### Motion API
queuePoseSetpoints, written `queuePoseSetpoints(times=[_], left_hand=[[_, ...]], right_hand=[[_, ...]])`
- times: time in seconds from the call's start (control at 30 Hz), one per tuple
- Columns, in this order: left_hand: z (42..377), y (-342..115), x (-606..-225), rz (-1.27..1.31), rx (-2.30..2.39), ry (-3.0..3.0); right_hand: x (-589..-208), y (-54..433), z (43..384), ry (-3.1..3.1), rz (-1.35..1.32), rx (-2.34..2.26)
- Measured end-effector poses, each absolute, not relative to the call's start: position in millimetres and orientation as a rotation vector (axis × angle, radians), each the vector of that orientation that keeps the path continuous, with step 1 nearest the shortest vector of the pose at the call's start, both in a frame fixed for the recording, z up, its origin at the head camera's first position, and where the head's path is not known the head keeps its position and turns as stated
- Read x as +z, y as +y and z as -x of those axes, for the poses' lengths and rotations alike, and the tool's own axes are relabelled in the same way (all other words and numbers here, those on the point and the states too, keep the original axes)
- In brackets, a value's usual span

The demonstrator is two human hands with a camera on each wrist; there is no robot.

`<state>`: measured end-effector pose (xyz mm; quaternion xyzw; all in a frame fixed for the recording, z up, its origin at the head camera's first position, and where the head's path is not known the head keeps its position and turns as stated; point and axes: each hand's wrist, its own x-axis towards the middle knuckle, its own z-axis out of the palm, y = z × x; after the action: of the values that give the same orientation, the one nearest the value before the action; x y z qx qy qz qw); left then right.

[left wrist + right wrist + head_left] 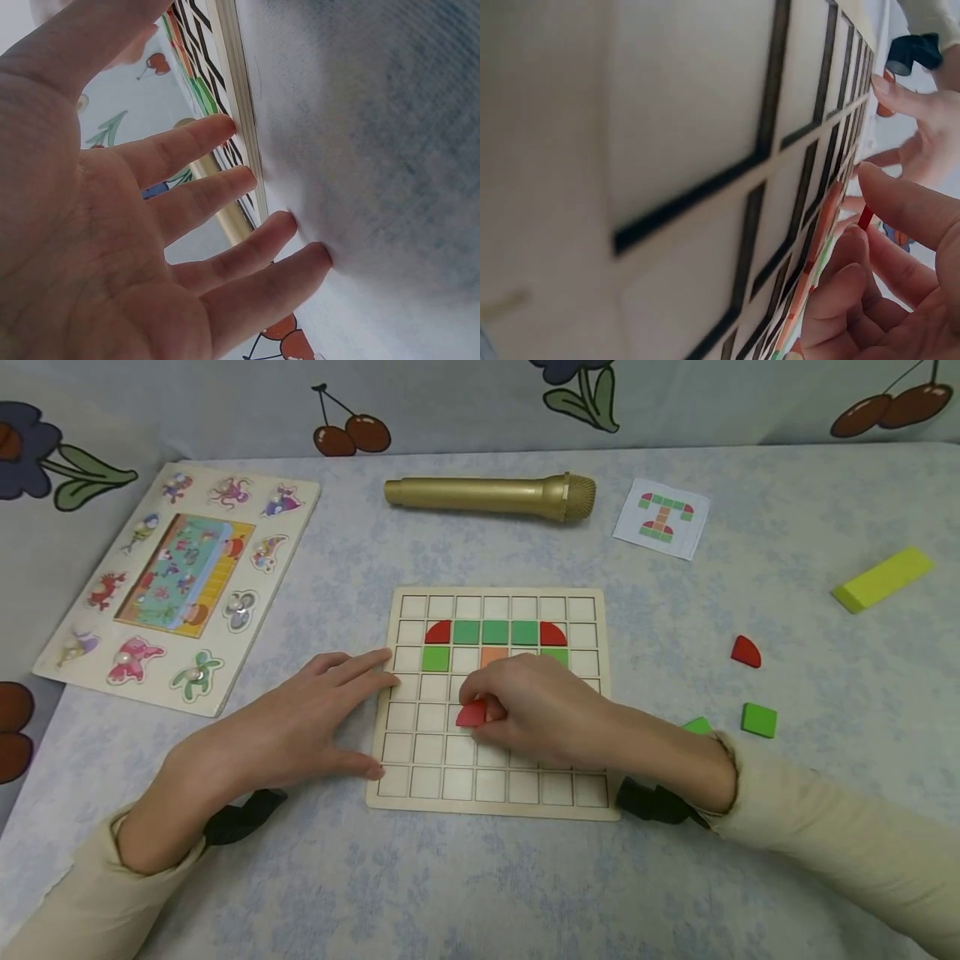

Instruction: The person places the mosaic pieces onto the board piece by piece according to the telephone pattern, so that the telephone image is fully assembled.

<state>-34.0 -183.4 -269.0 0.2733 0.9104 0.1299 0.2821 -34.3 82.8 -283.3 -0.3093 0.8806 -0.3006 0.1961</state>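
Observation:
A wooden grid board (pixel 420 783) lies on the table, with red quarter-circle tiles (pixel 552 633), green square tiles (pixel 495 632) and an orange tile (pixel 493 656) set in its upper rows. Over the middle of the board, my right hand (pixel 536 706) pinches a red quarter-circle tile (pixel 471 714) between thumb and fingers; in the right wrist view only the thin edge of that red tile (pixel 865 218) shows. My left hand (pixel 300 718) touches the board's left edge, its fingers (pixel 195 206) extended. The right hand hides some of the cells.
Loose to the right lie a red tile (pixel 746 652), a green square (pixel 760 720) and another green tile (pixel 698 725) partly behind the forearm. Farther off are a yellow block (pixel 883 580), a pattern card (pixel 662 519), a gold microphone (pixel 487 497) and a picture puzzle board (pixel 90 681).

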Motion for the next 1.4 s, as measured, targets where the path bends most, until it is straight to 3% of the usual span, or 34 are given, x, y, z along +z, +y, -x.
queuePoseSetpoints(times=[1.4], left_hand=[[33.6,-184.1,-269.2,-0.757,0.357,2.450]], right_hand=[[-290.2,80.4,34.7,2.452,0.910,-0.833]])
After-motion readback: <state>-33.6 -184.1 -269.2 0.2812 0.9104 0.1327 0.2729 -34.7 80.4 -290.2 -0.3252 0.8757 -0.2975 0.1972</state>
